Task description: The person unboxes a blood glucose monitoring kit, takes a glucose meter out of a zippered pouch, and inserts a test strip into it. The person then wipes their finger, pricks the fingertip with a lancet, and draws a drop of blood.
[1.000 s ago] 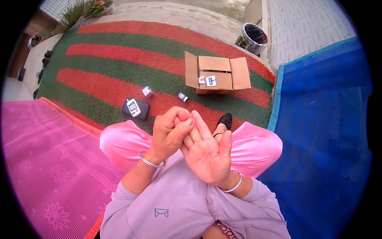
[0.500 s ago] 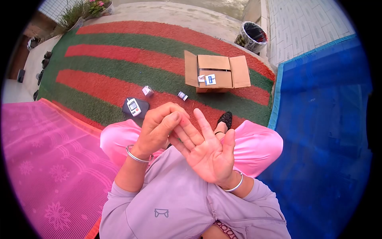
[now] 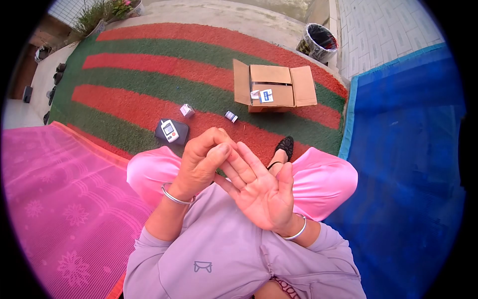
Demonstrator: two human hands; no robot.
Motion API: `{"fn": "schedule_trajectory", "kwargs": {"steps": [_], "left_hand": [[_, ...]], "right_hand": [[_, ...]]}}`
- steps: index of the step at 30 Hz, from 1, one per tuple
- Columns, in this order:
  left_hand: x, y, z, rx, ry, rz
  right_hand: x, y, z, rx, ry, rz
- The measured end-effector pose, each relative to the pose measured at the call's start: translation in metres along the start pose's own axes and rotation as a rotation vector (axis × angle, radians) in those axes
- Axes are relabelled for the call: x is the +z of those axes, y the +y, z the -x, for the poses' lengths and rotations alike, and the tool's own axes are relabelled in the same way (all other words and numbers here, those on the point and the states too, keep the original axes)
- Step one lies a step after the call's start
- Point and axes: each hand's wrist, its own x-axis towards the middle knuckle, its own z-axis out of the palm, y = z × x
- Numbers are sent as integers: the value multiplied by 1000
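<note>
My left hand [image 3: 206,157] is closed, its thumb and fingers pinching the end of a finger of my right hand [image 3: 261,192]. The right hand is palm up with its fingers stretched out and its thumb apart. Its fingertips are partly hidden behind the left hand. Beyond the hands, a white handheld meter [image 3: 170,130] with a small screen rests on a dark pouch [image 3: 182,132]. A small white box [image 3: 187,110] and a small white-and-dark bottle [image 3: 231,116] lie on the carpet close by.
A cardboard box [image 3: 271,89] with spread flaps stands ahead, a blue-and-white packet [image 3: 266,95] on top. Farther right is a lined waste bin [image 3: 318,42]. Pink mesh fabric [image 3: 64,199] is at left, blue mesh fabric [image 3: 398,174] at right. Striped carpet [image 3: 144,65] covers the ground.
My right index finger has moved in towards the left hand, so its tip now meets the left fingers. The left hand still pinches. The view has shifted slightly.
</note>
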Motion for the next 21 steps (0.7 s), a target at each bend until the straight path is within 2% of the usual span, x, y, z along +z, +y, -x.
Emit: {"fn": "schedule_trajectory", "kwargs": {"steps": [5,7,8,9,11,16,18,21], "left_hand": [[-6,-1,1,-26,-29,30],[-14,9,-1,-23,-90,-68],[-20,16,-2,7,-180,-38],[-24,20,-3,3,-183,-43],[-30,25,-3,-38,-330,-25],[-24,26,0,-75,-282,-137],[-23,20,1,134,-257,-276],[-20,18,0,244,-238,-344]], "right_hand": [[7,-15,-5,48,72,39],[8,-22,-7,77,76,10],[8,-24,-8,104,36,-78],[7,-26,-7,131,-4,-166],[6,-27,-5,150,-13,-161],[3,-26,-4,163,-58,-76],[0,-26,-3,186,-62,-23],[-4,-26,-2,196,-92,-32]]}}
